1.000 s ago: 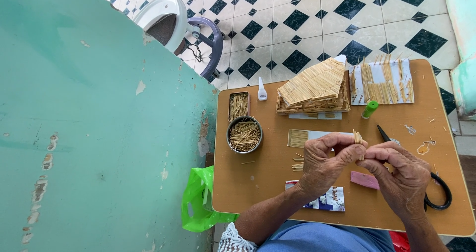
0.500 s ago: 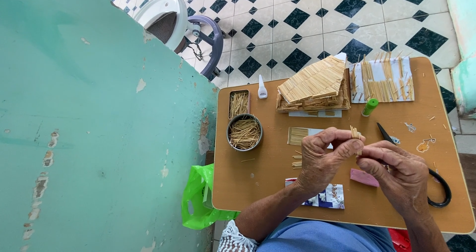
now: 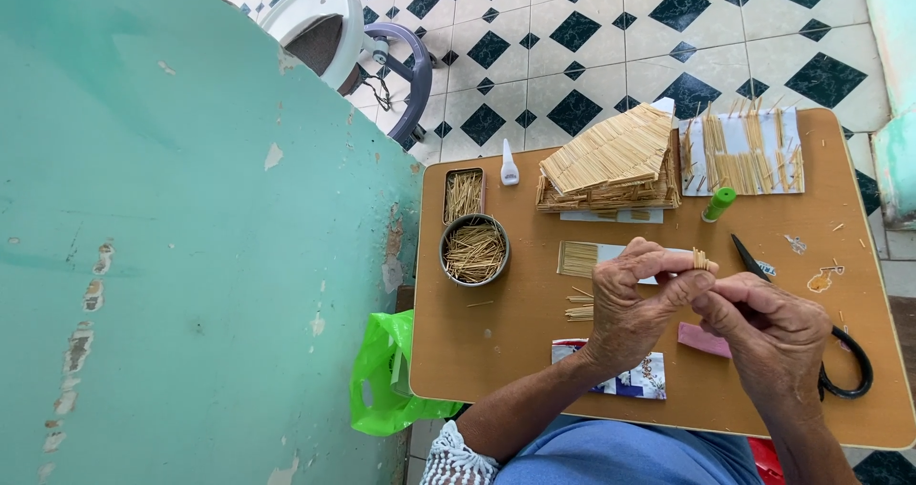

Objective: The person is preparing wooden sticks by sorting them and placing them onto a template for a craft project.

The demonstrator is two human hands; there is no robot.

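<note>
My left hand (image 3: 634, 304) pinches a small bundle of thin wooden sticks (image 3: 701, 259) above the brown table (image 3: 496, 351). Just to its right, my right hand (image 3: 768, 337) has its fingertips closed against the same bundle. Under the hands lies a white sheet with a flat panel of glued sticks (image 3: 578, 258) and a few loose sticks (image 3: 578, 306). A stick-built model house with a slanted roof (image 3: 611, 165) stands at the back of the table.
A round tin (image 3: 474, 250) and a rectangular tin (image 3: 464, 195) of sticks sit at the left, with a small glue bottle (image 3: 510, 165). Black scissors (image 3: 840, 351), a green tube (image 3: 718, 204), stick panels on paper (image 3: 744, 156), a green bag (image 3: 386, 375), a teal wall.
Both hands have stayed together over the table's middle, shifting slightly; the stick bundle sits a little higher between the fingertips. Nothing on the table moved.
</note>
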